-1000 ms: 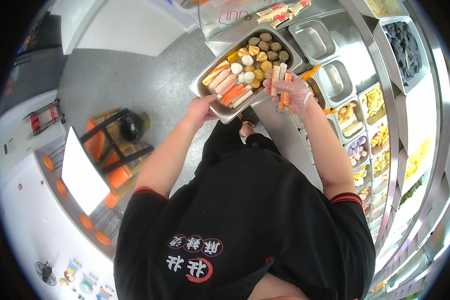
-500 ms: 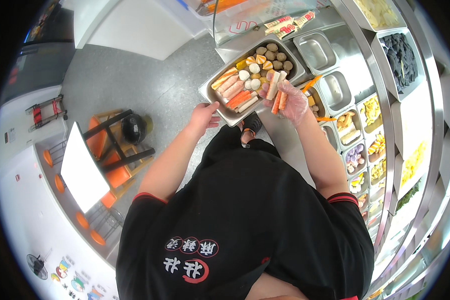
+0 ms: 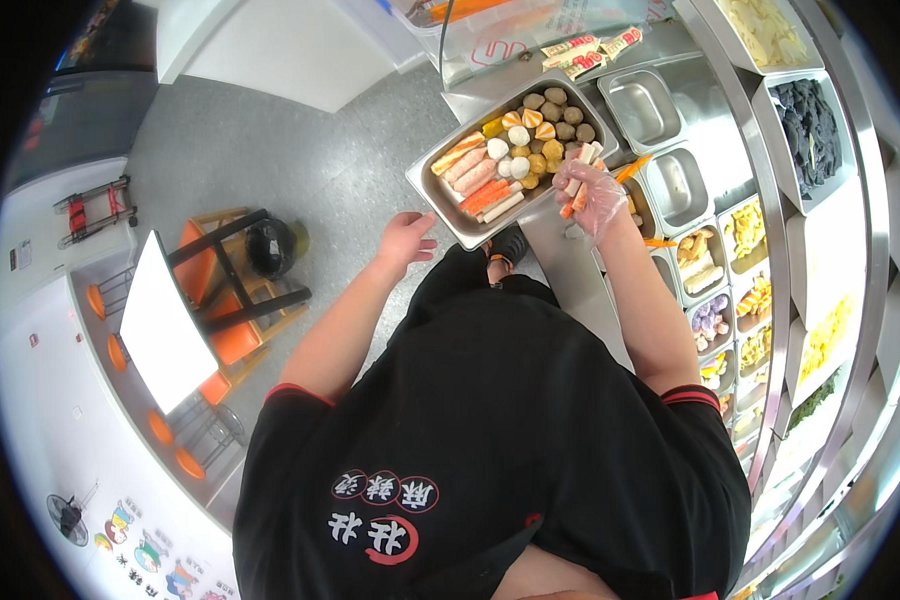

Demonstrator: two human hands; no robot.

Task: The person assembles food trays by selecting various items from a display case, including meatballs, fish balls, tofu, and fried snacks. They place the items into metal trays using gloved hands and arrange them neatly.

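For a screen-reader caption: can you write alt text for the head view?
Seen from above, a person's gloved right hand holds orange-and-white sticks over a steel tray of assorted fish balls and sticks, while the bare left hand supports the tray's edge beside a food counter.

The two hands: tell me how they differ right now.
The right hand wears a clear plastic glove; the left hand is bare. The right hand grips a bundle of orange-and-white sticks over the steel tray; the left hand holds nothing, fingers spread beside the tray's near corner. Both reach forward toward that tray.
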